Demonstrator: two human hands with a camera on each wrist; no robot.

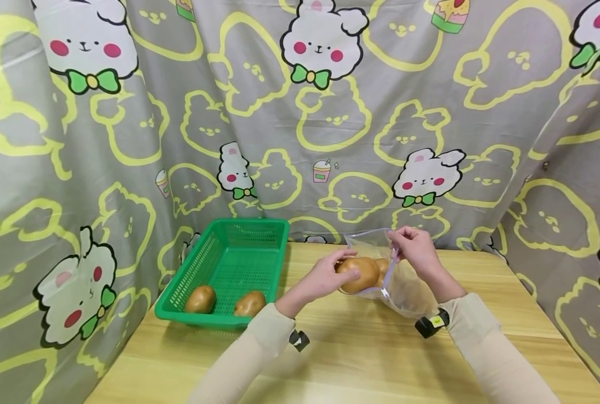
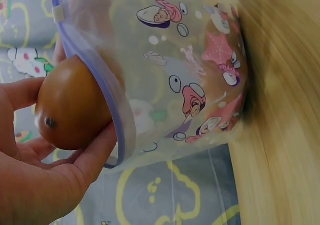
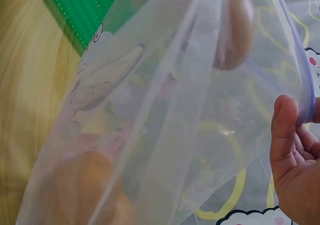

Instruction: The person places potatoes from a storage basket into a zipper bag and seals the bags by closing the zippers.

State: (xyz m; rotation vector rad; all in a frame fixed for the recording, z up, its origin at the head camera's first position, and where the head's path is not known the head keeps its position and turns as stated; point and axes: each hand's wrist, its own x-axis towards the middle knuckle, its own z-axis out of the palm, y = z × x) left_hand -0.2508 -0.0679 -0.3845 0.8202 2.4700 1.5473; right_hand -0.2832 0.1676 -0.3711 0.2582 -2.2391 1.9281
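Note:
My left hand (image 1: 324, 276) grips a smooth brown potato (image 2: 75, 102) with a dark spot on its end. The potato sits in the mouth of a clear slider bag (image 2: 155, 50), part of it past the purple zip edge (image 2: 111, 100). My right hand (image 1: 417, 250) pinches the bag's rim on the far side, thumb and fingers at the purple strip. Through the cloudy plastic, in the right wrist view, another potato (image 3: 85, 190) shows low in the bag. Cartoon sea figures are printed on the bag's side.
Left of the bag stands a green perforated basket (image 1: 219, 321) with two potatoes, one (image 1: 201, 299) at its left corner and one (image 1: 250, 303) near its front wall. The wooden table (image 1: 350, 359) backs onto a patterned grey curtain (image 1: 280, 123).

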